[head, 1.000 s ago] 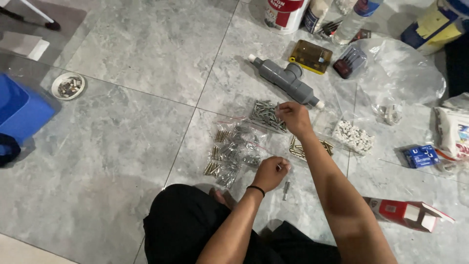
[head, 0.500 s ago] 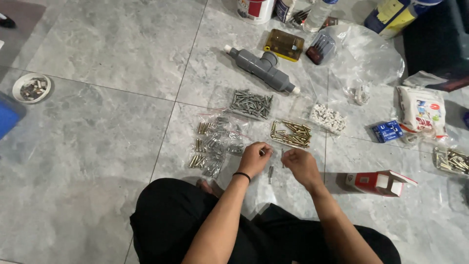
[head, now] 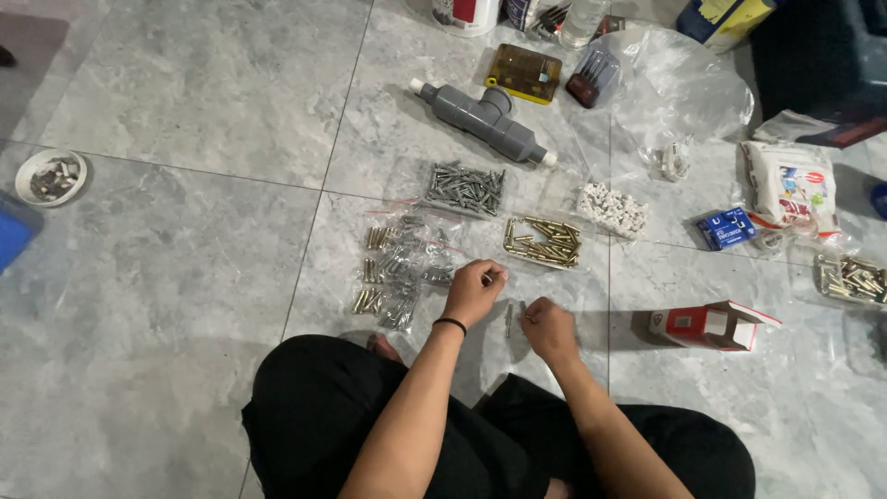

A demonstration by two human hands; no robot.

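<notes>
I sit cross-legged on a grey tiled floor. My left hand (head: 473, 292), with a black band on the wrist, pinches a small screw at its fingertips beside a heap of mixed screws on clear plastic (head: 397, 268). My right hand (head: 548, 329) is curled close to it, its fingertips pinched on a small screw. One loose screw (head: 507, 321) lies on the floor between my hands. Just beyond them lie a pile of brass screws (head: 545, 242), a pile of grey screws (head: 465, 188) and a pile of white plastic plugs (head: 612, 210).
A grey pipe tee (head: 485, 120) and an amber case (head: 524, 72) lie farther off. A red and white carton (head: 711, 323), a small blue box (head: 725, 228), a white pouch (head: 790, 185) and another bag of brass screws (head: 850, 277) are at the right. A small bowl (head: 51, 176) sits far left.
My right hand has drawn back from the grey and brass screw piles to beside my left hand. The view has shifted, so everything sits lower in the frame.
</notes>
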